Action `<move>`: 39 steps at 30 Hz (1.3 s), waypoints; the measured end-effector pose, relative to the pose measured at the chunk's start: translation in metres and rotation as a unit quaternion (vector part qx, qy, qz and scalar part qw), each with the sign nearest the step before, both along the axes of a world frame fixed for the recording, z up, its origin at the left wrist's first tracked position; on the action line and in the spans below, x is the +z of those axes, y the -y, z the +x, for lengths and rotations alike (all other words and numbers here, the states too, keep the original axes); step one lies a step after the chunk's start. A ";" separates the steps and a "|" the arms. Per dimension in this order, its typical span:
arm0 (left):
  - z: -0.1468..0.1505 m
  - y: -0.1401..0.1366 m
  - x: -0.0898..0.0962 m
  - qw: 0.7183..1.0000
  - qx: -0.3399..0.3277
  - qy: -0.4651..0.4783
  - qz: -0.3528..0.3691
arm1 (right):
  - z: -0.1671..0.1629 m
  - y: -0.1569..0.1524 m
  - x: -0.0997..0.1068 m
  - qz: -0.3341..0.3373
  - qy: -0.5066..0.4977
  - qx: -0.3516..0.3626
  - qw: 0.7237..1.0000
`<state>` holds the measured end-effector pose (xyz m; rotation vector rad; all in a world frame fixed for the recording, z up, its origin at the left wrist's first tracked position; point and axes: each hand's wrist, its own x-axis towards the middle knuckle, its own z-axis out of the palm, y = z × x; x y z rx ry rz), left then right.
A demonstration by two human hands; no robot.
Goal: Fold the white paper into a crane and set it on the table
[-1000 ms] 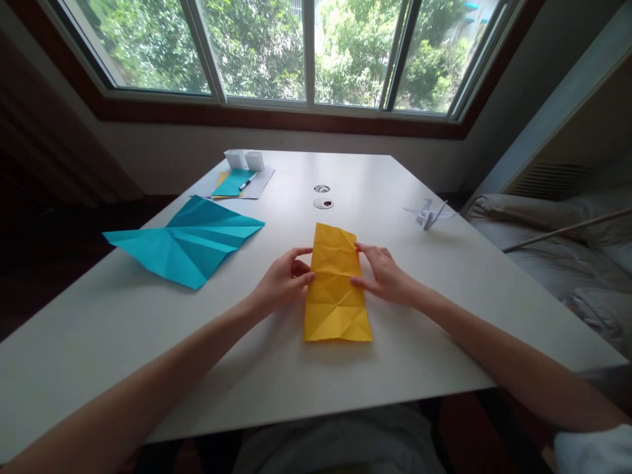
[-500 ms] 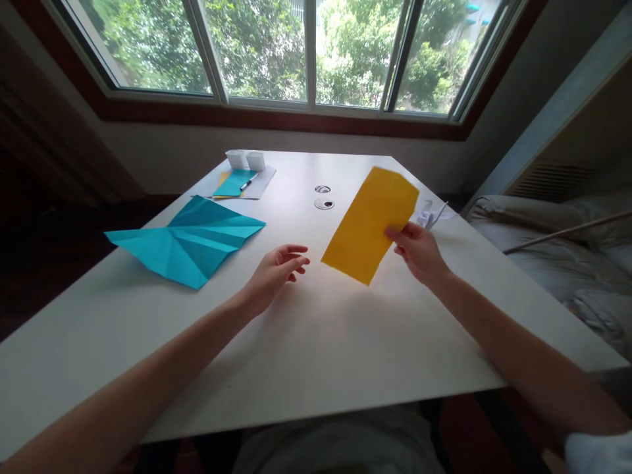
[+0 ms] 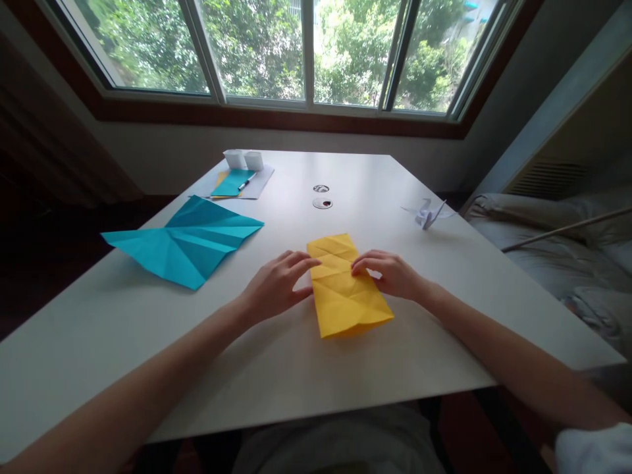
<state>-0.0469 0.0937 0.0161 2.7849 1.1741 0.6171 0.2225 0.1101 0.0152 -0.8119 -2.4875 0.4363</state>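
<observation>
A folded sheet of yellow origami paper (image 3: 348, 303), marked with crossing creases, lies at the middle of the table with its near end slightly lifted. My right hand (image 3: 392, 271) pinches its right edge, fingertips over the top surface. At the left edge, my left hand (image 3: 276, 284) has its fingertips touching the sheet, thumb and fingers spread apart. To the left rests a large blue creased paper (image 3: 197, 240), partly raised off the table.
A white folded paper crane (image 3: 425, 216) stands at the right edge of the table (image 3: 276, 388). Far left are two small white boxes (image 3: 243, 159), blue and yellow sheets, and a pen (image 3: 247, 182) on white paper. Round inserts (image 3: 322, 203) sit in the tabletop.
The yellow paper has come down from my raised right hand onto the table and turned. My left hand has moved slightly right to its left edge. The white crane is now uncovered.
</observation>
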 end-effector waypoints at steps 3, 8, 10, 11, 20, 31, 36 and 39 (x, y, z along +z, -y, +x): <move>0.003 0.003 0.000 0.998 -0.046 -0.035 -0.021 | -0.002 0.000 -0.001 0.007 0.058 0.036 0.998; 0.005 0.004 -0.003 0.994 -0.074 -0.040 -0.071 | 0.002 0.000 -0.001 -0.005 0.085 0.054 0.995; 0.005 0.005 -0.002 0.993 -0.063 -0.010 -0.098 | 0.001 0.000 0.000 -0.013 0.076 0.054 0.996; 0.006 0.005 -0.002 0.991 -0.060 0.013 -0.117 | 0.000 0.001 0.001 -0.020 0.067 0.047 0.996; 0.013 0.009 -0.001 0.950 0.067 0.159 -0.260 | -0.006 0.004 0.001 -0.174 -0.003 -0.133 0.976; 0.016 0.009 -0.014 0.995 0.061 -0.025 -0.074 | -0.007 0.004 -0.008 -0.116 0.047 -0.195 0.973; 0.014 0.006 -0.010 0.996 0.035 -0.051 -0.066 | -0.008 0.003 -0.009 -0.032 0.103 -0.178 0.978; 0.016 0.006 -0.009 0.997 0.034 -0.051 -0.054 | -0.015 0.008 -0.005 0.011 0.113 -0.165 0.980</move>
